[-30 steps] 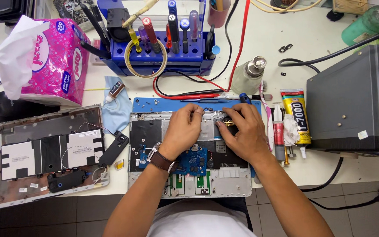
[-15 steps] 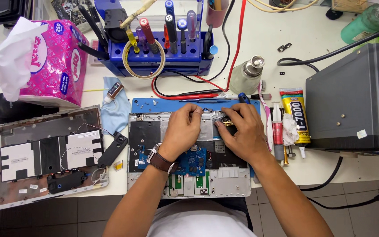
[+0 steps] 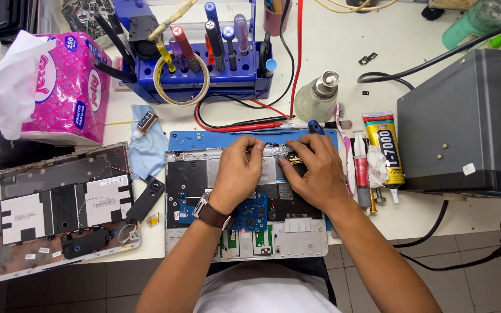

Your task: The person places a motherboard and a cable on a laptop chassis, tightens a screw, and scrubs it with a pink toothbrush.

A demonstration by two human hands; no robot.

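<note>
At nine o'clock, one detached laptop back cover [image 3: 59,211] is lying inside-up, with one pink tissue pack [image 3: 59,87] sitting at ten o'clock. At the centre, one opened laptop chassis [image 3: 244,203] is resting on a blue mat [image 3: 204,140], its blue circuit board [image 3: 253,211] showing. Since a second ago almost nothing has moved; both hands are staying at the chassis's twelve o'clock edge, so the fiddly work there looks unfinished. The left hand [image 3: 238,171], wearing one watch, is pressing curled fingertips together on the silver strip. The right hand [image 3: 314,168] is pinching a small dark part with gold contacts [image 3: 294,157]. Further right, one glass bottle [image 3: 315,98] is standing at one o'clock, one glue tube [image 3: 382,145] is lying, and one grey box [image 3: 465,122] is sitting at three o'clock.
</note>
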